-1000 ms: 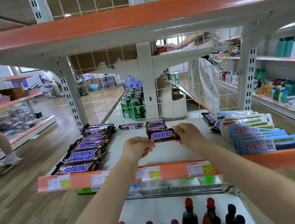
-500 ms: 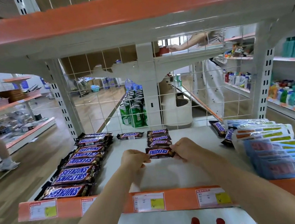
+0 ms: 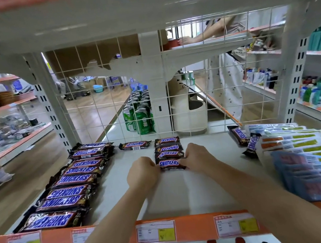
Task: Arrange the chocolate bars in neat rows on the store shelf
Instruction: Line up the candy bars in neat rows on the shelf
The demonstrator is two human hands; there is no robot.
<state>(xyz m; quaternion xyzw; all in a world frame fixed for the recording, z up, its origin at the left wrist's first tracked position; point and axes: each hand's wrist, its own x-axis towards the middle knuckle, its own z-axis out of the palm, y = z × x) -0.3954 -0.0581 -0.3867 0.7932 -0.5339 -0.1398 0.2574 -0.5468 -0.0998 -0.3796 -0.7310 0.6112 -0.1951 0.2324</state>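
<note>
Together, left hand [image 3: 141, 173] and right hand [image 3: 197, 155] pinch chocolate bar [image 3: 171, 164].

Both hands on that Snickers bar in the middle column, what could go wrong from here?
1. The held bar sits tight against the bar behind it; pushing further back could shove the middle column askew.
2. It looks slightly tilted between the left hand and right hand, so it may land crooked.
3. The two loose bars against the blue-and-white packets lie near the right forearm and could get knocked.
</note>
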